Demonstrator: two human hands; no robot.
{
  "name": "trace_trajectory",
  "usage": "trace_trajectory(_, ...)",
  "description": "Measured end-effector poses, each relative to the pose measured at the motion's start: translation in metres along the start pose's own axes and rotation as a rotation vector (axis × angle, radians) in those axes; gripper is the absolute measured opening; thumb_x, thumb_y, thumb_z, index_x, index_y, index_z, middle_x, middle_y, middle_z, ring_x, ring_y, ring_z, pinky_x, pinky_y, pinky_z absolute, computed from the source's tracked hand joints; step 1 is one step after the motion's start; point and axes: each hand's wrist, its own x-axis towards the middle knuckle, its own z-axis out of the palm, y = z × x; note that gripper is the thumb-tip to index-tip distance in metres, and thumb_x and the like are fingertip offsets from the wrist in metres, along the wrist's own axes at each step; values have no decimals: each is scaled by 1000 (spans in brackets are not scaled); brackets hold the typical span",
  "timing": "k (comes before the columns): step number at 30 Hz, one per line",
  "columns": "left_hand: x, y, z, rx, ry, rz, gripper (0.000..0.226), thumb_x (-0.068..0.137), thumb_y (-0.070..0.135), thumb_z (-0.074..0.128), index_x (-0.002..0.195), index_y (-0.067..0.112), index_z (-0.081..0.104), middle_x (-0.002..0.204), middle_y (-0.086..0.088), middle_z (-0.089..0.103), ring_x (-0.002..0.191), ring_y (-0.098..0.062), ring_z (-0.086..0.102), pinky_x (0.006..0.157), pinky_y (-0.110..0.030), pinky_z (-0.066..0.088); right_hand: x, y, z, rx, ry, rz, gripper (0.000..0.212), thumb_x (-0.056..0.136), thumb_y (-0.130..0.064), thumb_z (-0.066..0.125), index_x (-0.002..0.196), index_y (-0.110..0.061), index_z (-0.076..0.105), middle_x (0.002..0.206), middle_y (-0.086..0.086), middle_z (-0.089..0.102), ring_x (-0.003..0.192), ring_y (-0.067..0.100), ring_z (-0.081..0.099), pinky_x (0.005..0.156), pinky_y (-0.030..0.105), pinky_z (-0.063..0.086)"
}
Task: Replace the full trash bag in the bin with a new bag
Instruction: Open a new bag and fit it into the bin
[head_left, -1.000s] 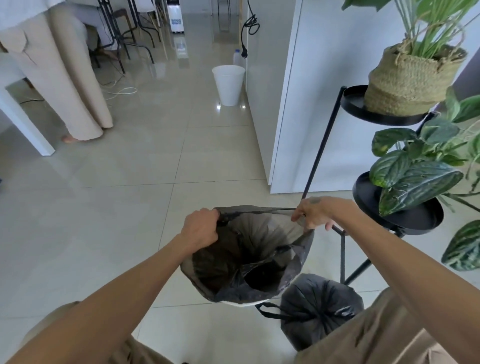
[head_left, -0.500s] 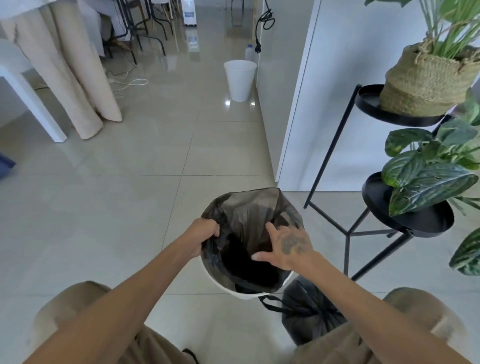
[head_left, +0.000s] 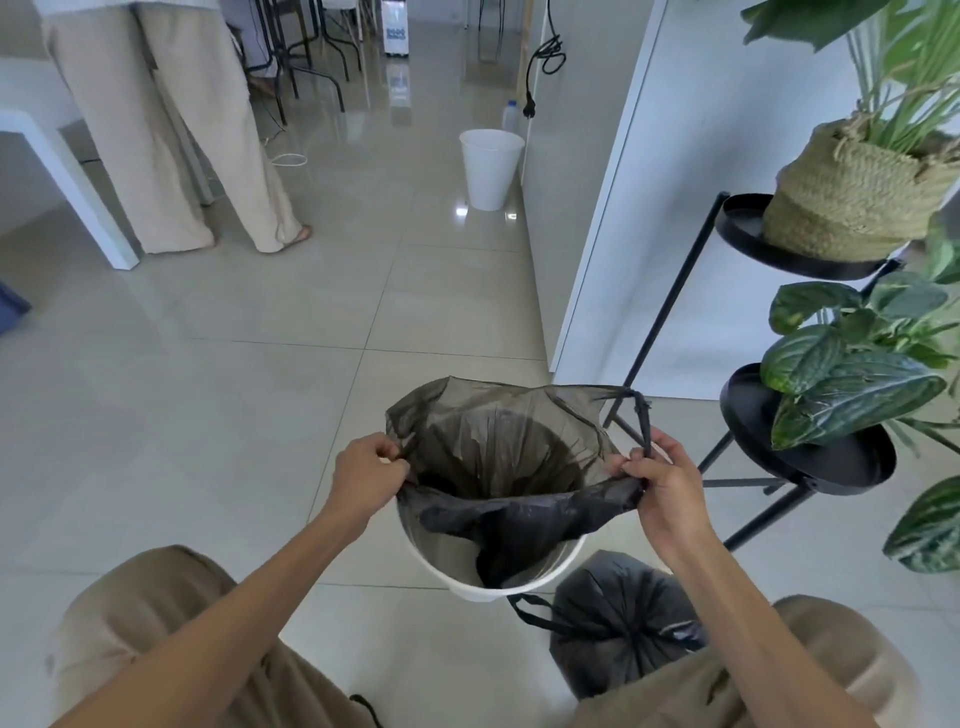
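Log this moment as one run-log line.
left hand: grips new bag | right hand: grips bag | bin: half-lined | full bag: on floor

Person's body only, from the head camera: both forearms bare, no sleeves in view, no watch, bands or rings visible. left hand (head_left: 370, 477) and right hand (head_left: 670, 480) bare, no gloves. Back of right hand turned away here, so no markings can be made out on it. Legs in loose khaki/tan trousers (head_left: 156, 639), soft creased fabric, both knees showing at the bottom edge, left and right. A short dark cord or loop (head_left: 363, 707) sits on the left trouser leg near the bottom edge; too small to identify. Nothing else of the body in view.
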Motion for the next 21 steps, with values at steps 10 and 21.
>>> trace_trajectory(10,-23,5,-10,57,152,235,60,86,15,70,141,18,45,141,-3,50,130,-24,48,106,-41,45,-9,4,19,-948,229,-196,82,82,-15,79,148,-19,31,131,11,57,112,26,61,93,45,55)
trace_trajectory(21,-26,41,35,364,-43,583,38,98,21,51,135,11,56,134,-7,61,123,-24,56,103,-37,45,-4,33,65,-1756,-411,-642,61,87,-17,69,143,-15,44,147,5,46,132,26,48,108,38,43)
